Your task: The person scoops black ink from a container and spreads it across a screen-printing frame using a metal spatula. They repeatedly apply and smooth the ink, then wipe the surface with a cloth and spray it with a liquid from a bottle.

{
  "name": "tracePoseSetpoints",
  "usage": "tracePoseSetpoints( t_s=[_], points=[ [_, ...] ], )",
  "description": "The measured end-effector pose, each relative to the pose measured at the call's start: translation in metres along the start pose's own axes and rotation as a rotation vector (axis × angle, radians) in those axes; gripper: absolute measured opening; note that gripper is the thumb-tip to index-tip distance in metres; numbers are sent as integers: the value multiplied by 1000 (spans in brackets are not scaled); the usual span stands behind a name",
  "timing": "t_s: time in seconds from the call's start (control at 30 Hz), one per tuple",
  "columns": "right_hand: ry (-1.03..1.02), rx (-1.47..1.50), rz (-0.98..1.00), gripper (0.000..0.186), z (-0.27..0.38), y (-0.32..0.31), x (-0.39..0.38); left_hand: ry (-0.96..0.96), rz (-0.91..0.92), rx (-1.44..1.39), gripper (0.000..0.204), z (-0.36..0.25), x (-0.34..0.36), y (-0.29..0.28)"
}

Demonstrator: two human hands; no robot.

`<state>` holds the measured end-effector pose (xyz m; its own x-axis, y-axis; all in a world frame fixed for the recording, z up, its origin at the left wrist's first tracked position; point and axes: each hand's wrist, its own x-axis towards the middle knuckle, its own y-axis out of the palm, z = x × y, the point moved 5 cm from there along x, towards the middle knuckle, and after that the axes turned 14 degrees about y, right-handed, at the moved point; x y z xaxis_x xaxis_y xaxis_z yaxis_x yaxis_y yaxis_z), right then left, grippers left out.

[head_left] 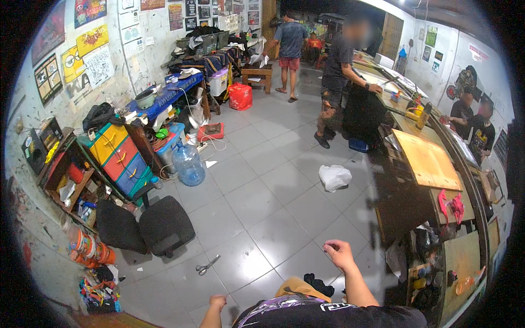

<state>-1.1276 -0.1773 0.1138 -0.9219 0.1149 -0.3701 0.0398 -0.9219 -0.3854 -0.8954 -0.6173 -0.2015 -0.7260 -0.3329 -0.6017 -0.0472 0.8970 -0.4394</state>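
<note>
My right hand (339, 252) is raised in front of me over the grey tiled floor, fingers loosely curled, holding nothing. My left hand (217, 302) hangs low at the bottom edge, fingers curled into a loose fist with nothing visible in it. A pair of scissors (207, 265) lies on the floor just ahead of my left hand. A dark cloth (319, 285) lies on the floor near my right forearm.
A black office chair (146, 225) stands left, beside coloured plastic drawers (121, 158) and a blue water jug (188, 162). A white plastic bag (334, 176) lies mid-floor. A long workbench (429, 164) runs along the right. Two people stand farther back; others sit behind the bench.
</note>
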Motion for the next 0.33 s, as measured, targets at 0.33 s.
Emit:
tracePoseSetpoints(
  t_s=[0.33],
  points=[
    [-605, 60, -335, 19, 259, -50, 203, -244, -126, -327, 17, -79, 151, -112]
  ],
)
